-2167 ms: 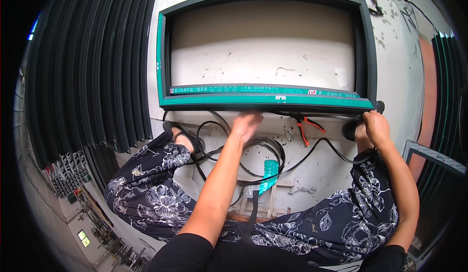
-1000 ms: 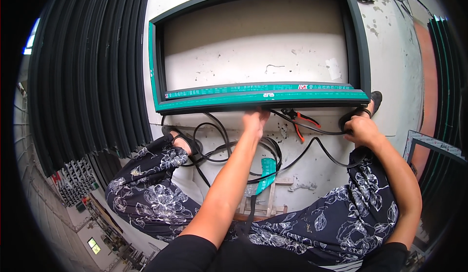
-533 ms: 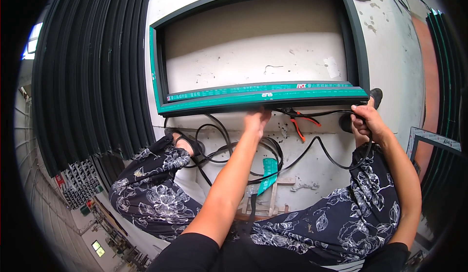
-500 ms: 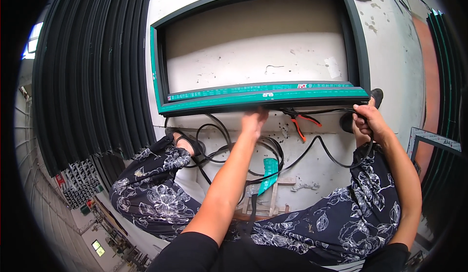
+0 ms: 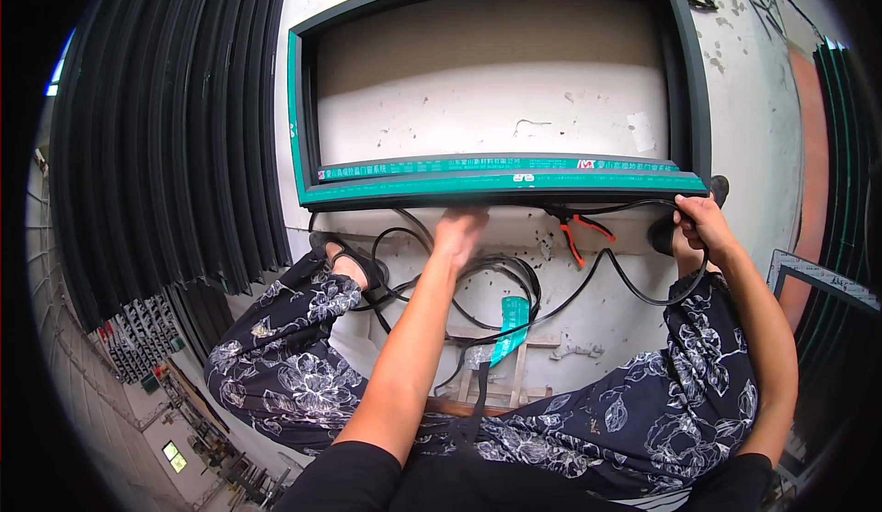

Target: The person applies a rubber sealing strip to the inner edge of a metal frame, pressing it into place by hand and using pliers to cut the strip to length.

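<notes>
A dark grey window frame [image 5: 695, 99] lies in front of me, with green protective film [image 5: 413, 189] along its near side. My right hand [image 5: 706, 225] is closed around a long black rubber strip [image 5: 634, 295] at the frame's near right corner, fingertips against the edge. From there the strip runs left along the near edge and also droops in loops between my legs. My left hand [image 5: 462, 236] is at the middle of that edge; its fingers are smeared by motion and partly under the rim, so their grip is hidden.
Red-handled pliers [image 5: 581, 236] hang or lie just below the frame's near edge. A green film strip [image 5: 511, 330] rests over a small wooden stool [image 5: 528, 365] between my legs. Dark profiles [image 5: 175, 126] stand stacked at left. Another frame [image 5: 822, 275] is at right.
My left hand has slid left along the frame's near edge. The right hand stays at the right corner with the rubber strip. The whole view has shifted slightly.
</notes>
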Demonstrator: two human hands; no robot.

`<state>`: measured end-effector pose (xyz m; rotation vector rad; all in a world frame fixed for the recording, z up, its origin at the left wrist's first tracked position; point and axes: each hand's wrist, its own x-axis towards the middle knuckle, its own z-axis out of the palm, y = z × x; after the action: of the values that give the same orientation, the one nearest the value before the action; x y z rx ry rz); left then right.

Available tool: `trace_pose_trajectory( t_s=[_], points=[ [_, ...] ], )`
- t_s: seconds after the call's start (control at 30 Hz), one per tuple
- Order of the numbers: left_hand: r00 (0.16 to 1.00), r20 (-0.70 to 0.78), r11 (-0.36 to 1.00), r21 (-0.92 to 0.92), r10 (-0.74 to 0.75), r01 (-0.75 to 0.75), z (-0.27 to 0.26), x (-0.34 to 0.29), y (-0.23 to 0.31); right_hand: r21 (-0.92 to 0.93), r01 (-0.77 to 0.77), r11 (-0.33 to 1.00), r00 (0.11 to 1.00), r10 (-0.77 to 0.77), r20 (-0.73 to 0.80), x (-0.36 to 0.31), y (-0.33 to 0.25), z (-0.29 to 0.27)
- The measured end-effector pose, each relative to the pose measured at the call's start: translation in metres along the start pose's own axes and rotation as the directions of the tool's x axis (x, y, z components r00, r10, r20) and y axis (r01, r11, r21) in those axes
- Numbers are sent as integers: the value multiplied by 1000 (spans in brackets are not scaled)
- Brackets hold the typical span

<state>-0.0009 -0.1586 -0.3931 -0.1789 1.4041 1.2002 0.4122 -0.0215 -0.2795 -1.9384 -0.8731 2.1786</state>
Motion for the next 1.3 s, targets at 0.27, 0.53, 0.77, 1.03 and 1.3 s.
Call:
trace_pose_trajectory(
  t_s=[0.27, 0.53, 0.77, 1.03, 1.3],
  points=[
    [994, -81, 989, 136, 71, -60, 20, -4, -4, -120, -35, 992, 996, 24, -87, 8, 4, 0],
    [934, -281, 975, 43, 219, -216, -16, 14, 10, -125, 7, 992, 996, -19, -91, 8, -1, 2],
    [892, -370, 966, 92, 260, -243, -4, 19, 3, -184, 40, 982, 989, -65, -133, 14, 5, -2],
    [992, 15, 932, -341, -129, 127, 48, 7, -31, -790, 440, 427, 716, -698, 21, -6, -4, 11],
    [998, 2, 975, -215, -58, 57, 50, -24, 1, -906, 391, -165, 440, -830, 341, 6, -40, 29]
  ],
)
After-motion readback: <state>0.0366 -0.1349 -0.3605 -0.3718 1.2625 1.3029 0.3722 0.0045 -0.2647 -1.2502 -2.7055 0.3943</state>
